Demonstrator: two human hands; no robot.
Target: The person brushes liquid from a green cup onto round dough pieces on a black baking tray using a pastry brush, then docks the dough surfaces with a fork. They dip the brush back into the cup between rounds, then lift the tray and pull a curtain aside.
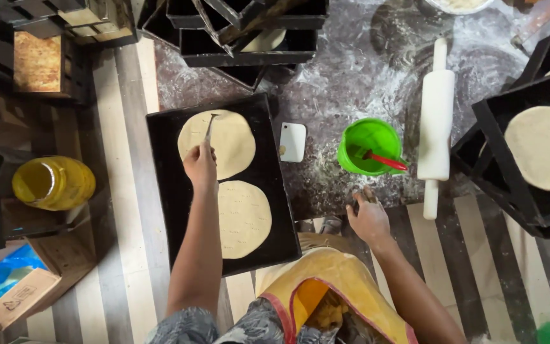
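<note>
The left hand (200,164) pinches a thin fork (210,127) and pokes it into the top dough circle (216,143) on a black tray (163,165). A second dough circle (243,218) (it has rows of tiny holes) lies just below it on the same tray. The right hand (368,218) rests on the floury surface (351,83) with its fingers curled, holding nothing. Near it stands a green cup (369,146) with a red-handled tool inside. A white rolling pin (436,124) lies beside the cup, and a small white scraper (292,141) lies by the tray.
</note>
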